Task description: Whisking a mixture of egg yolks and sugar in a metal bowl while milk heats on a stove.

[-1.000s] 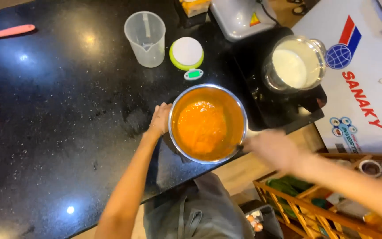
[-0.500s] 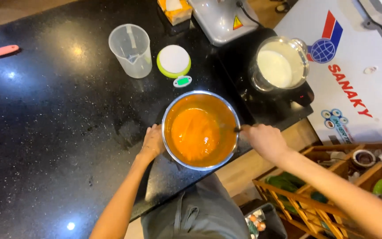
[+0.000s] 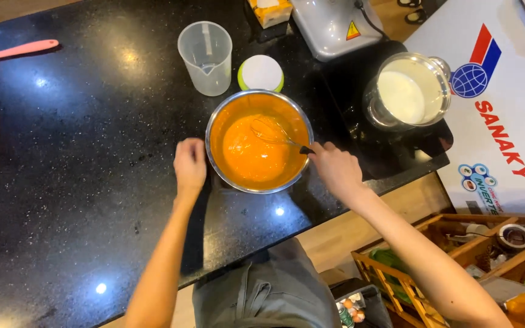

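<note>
On the black surface (image 3: 62, 152), the left hand (image 3: 189, 164) presses flat, released, against the steel bowl (image 3: 259, 141) of orange batter near the front edge. The right hand (image 3: 335, 170) is clenched around a whisk (image 3: 274, 135) dipped inside. A milk pot (image 3: 409, 91) sits just right.

Item count, head view:

- Bowls: one, steel, holding orange batter (image 3: 259, 141).
- Whisks: one (image 3: 273, 133), standing in the batter.
- Measuring cups: one, clear plastic (image 3: 205, 58).
- Round containers with white lid: one (image 3: 260, 73).
- Pots: one, holding white liquid (image 3: 409, 91).
- Spatulas: one, pink (image 3: 13, 52).
- Hands: two, left (image 3: 189, 164) and right (image 3: 335, 170).
- Wooden crates: one (image 3: 457, 267).
</note>
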